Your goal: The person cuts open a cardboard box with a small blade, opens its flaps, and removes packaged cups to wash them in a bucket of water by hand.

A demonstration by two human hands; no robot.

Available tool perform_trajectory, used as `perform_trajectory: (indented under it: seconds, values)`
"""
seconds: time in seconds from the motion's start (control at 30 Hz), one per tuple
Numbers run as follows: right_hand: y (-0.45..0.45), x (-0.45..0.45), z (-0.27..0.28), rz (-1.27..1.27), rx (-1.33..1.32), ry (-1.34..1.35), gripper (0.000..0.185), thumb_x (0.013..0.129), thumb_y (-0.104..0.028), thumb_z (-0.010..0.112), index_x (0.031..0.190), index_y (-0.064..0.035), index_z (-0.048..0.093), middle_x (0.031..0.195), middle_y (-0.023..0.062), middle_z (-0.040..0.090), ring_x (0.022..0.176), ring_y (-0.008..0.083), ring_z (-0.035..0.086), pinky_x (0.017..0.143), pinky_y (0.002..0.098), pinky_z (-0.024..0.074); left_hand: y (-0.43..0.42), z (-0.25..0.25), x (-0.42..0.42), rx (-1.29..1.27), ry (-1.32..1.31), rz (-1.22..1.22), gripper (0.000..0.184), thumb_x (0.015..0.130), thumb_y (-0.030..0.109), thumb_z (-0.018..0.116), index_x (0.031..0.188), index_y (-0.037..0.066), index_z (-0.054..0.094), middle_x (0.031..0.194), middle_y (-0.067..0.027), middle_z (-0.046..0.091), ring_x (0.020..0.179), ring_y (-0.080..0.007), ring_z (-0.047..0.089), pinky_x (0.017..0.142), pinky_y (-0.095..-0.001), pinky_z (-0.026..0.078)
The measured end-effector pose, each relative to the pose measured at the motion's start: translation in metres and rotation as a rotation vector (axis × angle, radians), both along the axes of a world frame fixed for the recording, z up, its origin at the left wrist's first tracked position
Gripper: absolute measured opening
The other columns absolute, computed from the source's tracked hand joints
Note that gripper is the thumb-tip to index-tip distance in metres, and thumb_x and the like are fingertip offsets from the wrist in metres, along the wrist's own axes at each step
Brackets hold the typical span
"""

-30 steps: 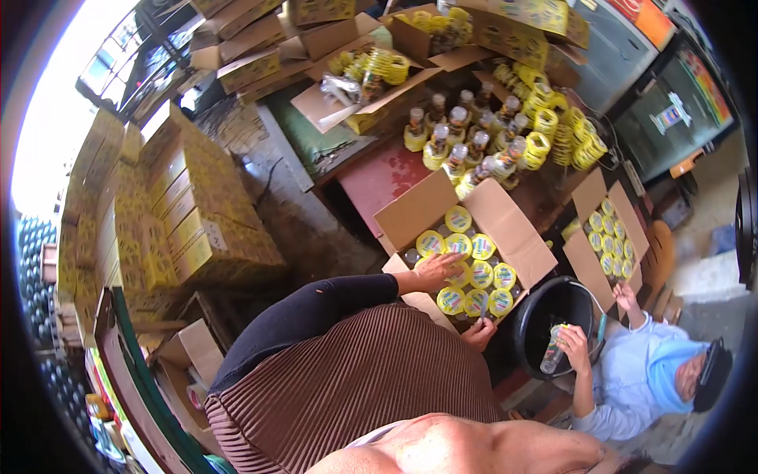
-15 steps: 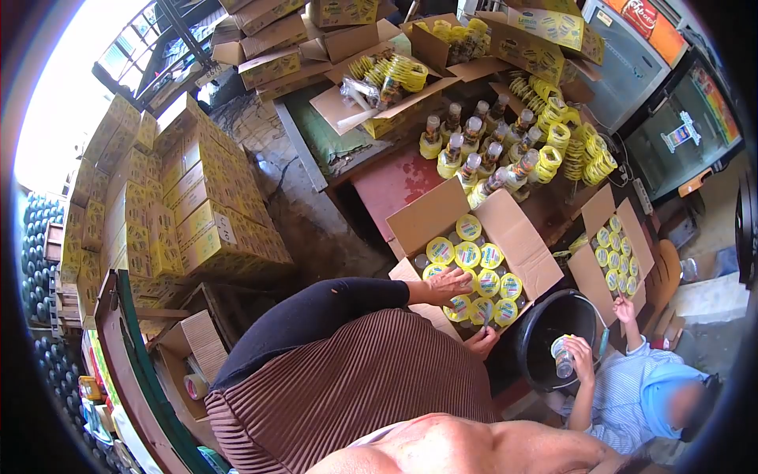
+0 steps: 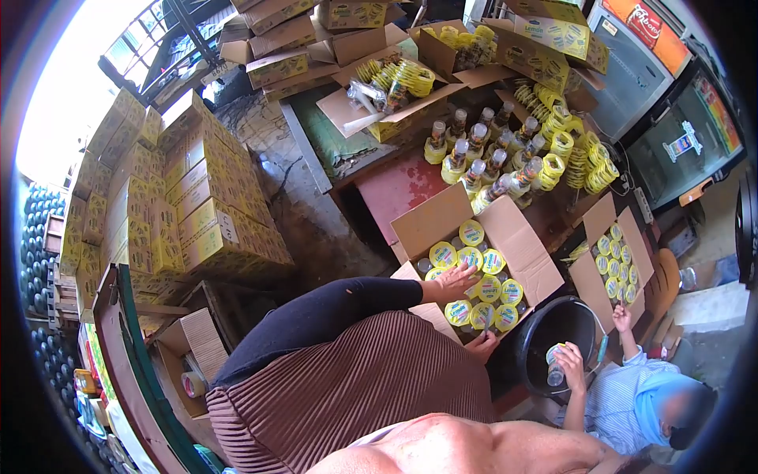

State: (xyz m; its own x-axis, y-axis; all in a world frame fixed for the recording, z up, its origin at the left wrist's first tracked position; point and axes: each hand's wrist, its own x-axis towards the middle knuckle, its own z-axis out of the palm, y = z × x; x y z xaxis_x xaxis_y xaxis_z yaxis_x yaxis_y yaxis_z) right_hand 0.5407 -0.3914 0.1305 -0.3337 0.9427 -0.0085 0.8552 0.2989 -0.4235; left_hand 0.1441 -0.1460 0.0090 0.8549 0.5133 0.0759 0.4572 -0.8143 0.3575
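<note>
My left hand (image 3: 452,283) reaches over the open cardboard box (image 3: 527,251) from its left side. Its fingers are apart and rest on or just above the round yellow lids (image 3: 471,232) inside; contact is hard to tell. At the box's lower edge, my right hand (image 3: 482,346) is closed round a thin grey object (image 3: 489,318), which points up over the nearest lids. What this object is cannot be made out clearly. Yellow lids with printed labels stand in rows in the box, with clear container tops between some of them.
A black bucket (image 3: 545,336) stands right of the box. Beyond it, a co-worker (image 3: 624,403) holds a clear container (image 3: 555,367) over it, near a second box (image 3: 591,278) of lidded containers. Bottles (image 3: 476,142) with yellow rings stand behind. Stacked cartons (image 3: 193,186) are at left.
The view has shifted, so the boxes sit slightly lower and further right. My left hand's fingers have lifted and bent a little over the lids. The co-worker's container has changed its tilt.
</note>
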Motion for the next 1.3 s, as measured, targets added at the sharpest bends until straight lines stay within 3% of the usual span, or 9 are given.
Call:
perform_trajectory:
  seconds: [0.33,0.47,0.5,0.57,0.77,0.83,0.93,1.03,1.3]
  values:
    - [-0.019,0.023,-0.004,-0.124,-0.185,0.189,0.022,0.090,-0.007,0.047,0.101,-0.0021,0.066,0.122,0.0101,0.061,0.114,0.0230,0.057,0.100,0.0313,0.0435,0.007,0.023,0.012,-0.111,0.129,0.006,0.075,0.067,0.044,0.078,0.126,0.007,0.049,0.130,-0.0177,0.038,0.121,-0.0380,0.039,0.091,-0.0486,0.048]
    - [0.040,-0.282,-0.160,-1.203,0.223,0.014,0.019,0.091,-0.016,0.053,0.105,-0.0043,0.057,0.105,0.0168,0.057,0.093,0.0347,0.058,0.082,0.0403,0.0471,0.010,0.020,0.015,-0.225,0.099,0.059,0.081,0.062,0.045,0.079,0.124,0.002,0.049,0.125,-0.0204,0.042,0.122,-0.0396,0.039,0.089,-0.0492,0.049]
    - [0.042,-0.287,-0.169,-1.201,0.404,0.170,0.015,0.090,-0.013,0.055,0.101,-0.0026,0.055,0.103,0.0162,0.057,0.094,0.0343,0.058,0.081,0.0408,0.0471,0.010,0.018,0.017,-0.230,0.101,0.030,0.081,0.062,0.045,0.079,0.124,0.002,0.049,0.125,-0.0204,0.042,0.122,-0.0396,0.039,0.089,-0.0492,0.049]
    - [0.053,-0.302,-0.139,-1.324,0.334,0.209,0.014,0.090,-0.012,0.055,0.100,-0.0026,0.055,0.101,0.0161,0.056,0.094,0.0346,0.058,0.080,0.0410,0.0471,0.008,0.017,0.019,-0.215,0.082,0.063,0.082,0.061,0.043,0.079,0.124,0.000,0.049,0.123,-0.0226,0.043,0.119,-0.0418,0.042,0.089,-0.0499,0.049]
    - [0.047,-0.297,-0.140,-1.249,0.431,0.231,0.014,0.091,-0.010,0.055,0.103,-0.0026,0.054,0.101,0.0182,0.056,0.096,0.0386,0.057,0.080,0.0441,0.0457,0.013,0.047,0.024,-0.293,0.093,0.020,0.082,0.062,0.041,0.078,0.122,-0.005,0.048,0.129,-0.0258,0.042,0.118,-0.0410,0.045,0.099,-0.0472,0.040]
    - [0.044,-0.292,-0.144,-1.234,0.472,0.258,0.013,0.092,-0.009,0.054,0.102,-0.0020,0.053,0.097,0.0171,0.055,0.088,0.0355,0.059,0.074,0.0412,0.0500,0.016,0.050,0.026,-0.177,-0.096,-0.006,0.074,0.064,0.036,0.075,0.117,-0.007,0.049,0.121,-0.0244,0.045,0.113,-0.0400,0.048,0.098,-0.0470,0.041]
    - [0.046,-0.294,-0.137,-1.340,0.491,0.635,0.012,0.095,-0.009,0.052,0.101,0.0016,0.051,0.096,0.0120,0.051,0.075,0.0207,0.060,0.061,0.0284,0.0557,0.024,0.081,0.033,-0.231,-0.226,-0.081,0.061,0.062,0.027,0.076,0.108,-0.006,0.052,0.116,-0.0229,0.047,0.107,-0.0388,0.051,0.093,-0.0454,0.045]
    - [0.038,-0.291,-0.132,-1.385,0.515,0.853,0.012,0.095,-0.009,0.052,0.100,0.0021,0.052,0.097,0.0105,0.051,0.077,0.0190,0.060,0.062,0.0276,0.0558,0.025,0.103,0.043,-0.149,-0.402,-0.173,0.052,0.061,0.020,0.076,0.102,-0.005,0.057,0.108,-0.0205,0.052,0.101,-0.0375,0.055,0.089,-0.0439,0.047]
    - [0.006,-0.300,-0.109,-1.531,0.658,0.762,0.009,0.095,-0.008,0.053,0.099,-0.0002,0.052,0.090,0.0073,0.052,0.070,0.0151,0.057,0.061,0.0283,0.0484,0.022,0.104,0.086,-0.178,-0.389,-0.361,0.048,0.065,0.020,0.073,0.104,-0.004,0.057,0.109,-0.0189,0.053,0.103,-0.0370,0.054,0.093,-0.0446,0.045]
